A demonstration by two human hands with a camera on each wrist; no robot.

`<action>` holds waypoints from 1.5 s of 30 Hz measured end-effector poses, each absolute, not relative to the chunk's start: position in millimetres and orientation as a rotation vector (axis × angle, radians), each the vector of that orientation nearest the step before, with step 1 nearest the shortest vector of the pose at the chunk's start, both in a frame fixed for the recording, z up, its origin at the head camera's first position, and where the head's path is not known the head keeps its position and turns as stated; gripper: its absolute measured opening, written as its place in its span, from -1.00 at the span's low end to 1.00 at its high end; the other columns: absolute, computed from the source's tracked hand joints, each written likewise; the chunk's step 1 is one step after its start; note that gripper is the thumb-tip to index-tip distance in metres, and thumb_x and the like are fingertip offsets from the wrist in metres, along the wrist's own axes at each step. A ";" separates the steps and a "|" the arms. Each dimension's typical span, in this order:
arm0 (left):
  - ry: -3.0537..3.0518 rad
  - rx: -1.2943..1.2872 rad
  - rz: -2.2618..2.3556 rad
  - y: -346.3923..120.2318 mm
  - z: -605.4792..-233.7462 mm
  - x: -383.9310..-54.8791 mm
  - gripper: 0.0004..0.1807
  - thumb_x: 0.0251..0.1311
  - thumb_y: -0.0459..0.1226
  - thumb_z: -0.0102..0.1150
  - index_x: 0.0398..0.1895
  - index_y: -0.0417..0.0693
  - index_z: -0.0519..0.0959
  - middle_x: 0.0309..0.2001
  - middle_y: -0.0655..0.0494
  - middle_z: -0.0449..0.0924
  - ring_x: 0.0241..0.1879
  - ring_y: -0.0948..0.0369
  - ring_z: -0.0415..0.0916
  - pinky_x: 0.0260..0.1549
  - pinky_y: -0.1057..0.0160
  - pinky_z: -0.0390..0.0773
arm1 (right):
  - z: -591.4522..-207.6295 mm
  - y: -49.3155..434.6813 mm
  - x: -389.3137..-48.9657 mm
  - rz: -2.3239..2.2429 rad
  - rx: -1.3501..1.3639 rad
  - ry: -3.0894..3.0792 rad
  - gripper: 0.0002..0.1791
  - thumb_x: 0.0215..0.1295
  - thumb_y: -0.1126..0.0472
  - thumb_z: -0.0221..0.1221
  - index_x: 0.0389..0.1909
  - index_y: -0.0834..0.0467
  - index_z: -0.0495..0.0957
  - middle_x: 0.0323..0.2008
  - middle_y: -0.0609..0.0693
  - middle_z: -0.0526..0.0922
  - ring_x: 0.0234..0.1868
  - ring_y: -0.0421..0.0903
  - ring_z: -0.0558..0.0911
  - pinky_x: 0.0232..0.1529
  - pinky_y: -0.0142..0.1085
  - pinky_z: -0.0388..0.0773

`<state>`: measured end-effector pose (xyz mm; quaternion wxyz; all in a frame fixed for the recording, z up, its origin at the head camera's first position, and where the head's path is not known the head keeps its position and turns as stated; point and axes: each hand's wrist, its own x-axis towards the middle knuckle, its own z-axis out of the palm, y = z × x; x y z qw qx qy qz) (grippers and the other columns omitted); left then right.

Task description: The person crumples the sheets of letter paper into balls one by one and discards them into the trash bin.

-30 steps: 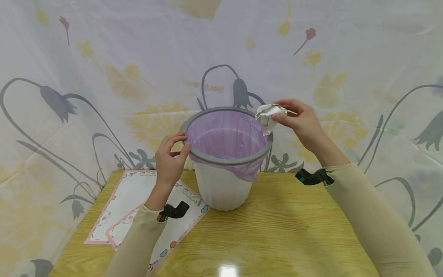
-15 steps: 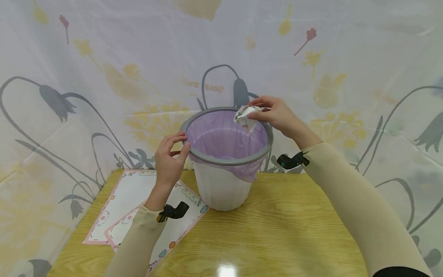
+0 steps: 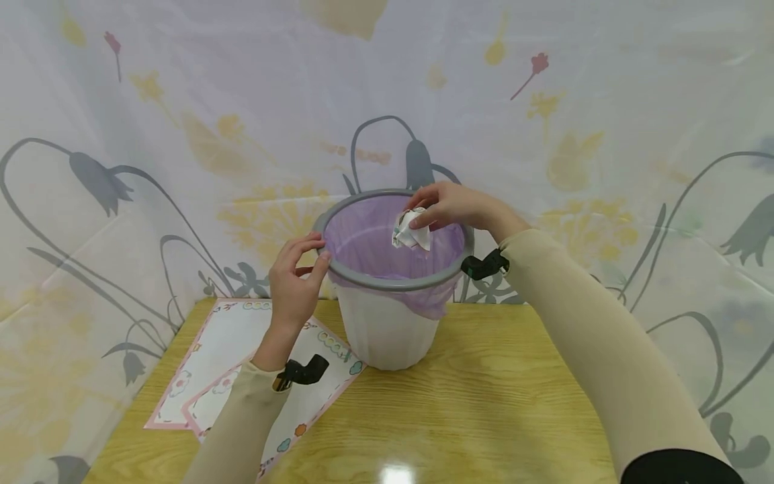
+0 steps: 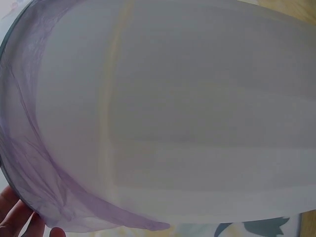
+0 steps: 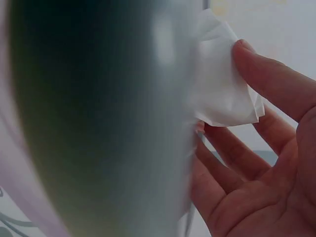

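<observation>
A white trash can (image 3: 387, 329) with a grey rim (image 3: 393, 284) stands upright, lined with a purple bag (image 3: 363, 235) that folds over its edge. My left hand (image 3: 293, 286) holds the left side of the rim, thumb and fingers right at the edge. Over the opening, my right hand (image 3: 456, 205) pinches a crumpled piece of white paper (image 3: 411, 232). In the right wrist view, the thumb presses one side of the paper (image 5: 224, 79) and the fingers lie behind it. The left wrist view is mostly the can's wall (image 4: 207, 118), with fingertips at the lower left.
Two pink-bordered sheets of paper (image 3: 242, 329) lie overlapping on the wooden table (image 3: 484, 383), left of the can and partly under my left arm. A flower-printed curtain (image 3: 242, 101) hangs close behind. The near rim, blurred, fills much of the right wrist view.
My right hand has moved left and slightly down with the crumpled paper, from the can's right edge to over its opening. The left hand stays at the rim.
</observation>
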<state>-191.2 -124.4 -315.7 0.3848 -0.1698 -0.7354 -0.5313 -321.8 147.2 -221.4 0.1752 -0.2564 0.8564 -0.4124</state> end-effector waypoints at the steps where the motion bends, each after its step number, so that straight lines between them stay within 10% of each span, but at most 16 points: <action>1: -1.870 -0.432 -1.353 -124.5 -315.8 -191.5 -0.81 0.22 -0.54 0.21 -0.11 -0.50 0.62 0.03 -0.35 0.58 0.13 -0.16 0.49 -0.30 0.54 0.54 | -220.7 146.3 -321.8 -1.150 -0.725 2.421 -0.55 0.24 0.23 0.35 0.14 0.22 0.57 0.09 0.12 0.56 0.03 0.00 0.59 0.08 -0.11 0.58; 29: -1.862 -0.444 -1.351 -139.7 -347.7 -223.7 -0.77 0.30 -0.34 0.25 -0.06 -0.31 0.66 0.08 0.01 0.62 0.16 0.16 0.49 -0.30 0.49 0.58 | -209.8 129.0 -324.1 -1.031 -0.813 2.383 -0.58 0.29 0.30 0.25 0.17 0.27 0.55 0.09 0.17 0.62 0.09 0.01 0.62 0.16 -0.09 0.52; 45: -1.856 -0.495 -1.404 -129.3 -319.3 -196.9 -0.78 0.25 -0.53 0.22 -0.07 -0.50 0.62 0.07 -0.34 0.57 0.15 -0.13 0.49 -0.16 0.46 0.56 | -204.7 152.1 -316.2 -1.104 -0.872 2.390 -0.62 0.35 0.29 0.22 0.17 0.24 0.55 0.11 0.13 0.61 0.12 0.06 0.60 0.17 -0.11 0.52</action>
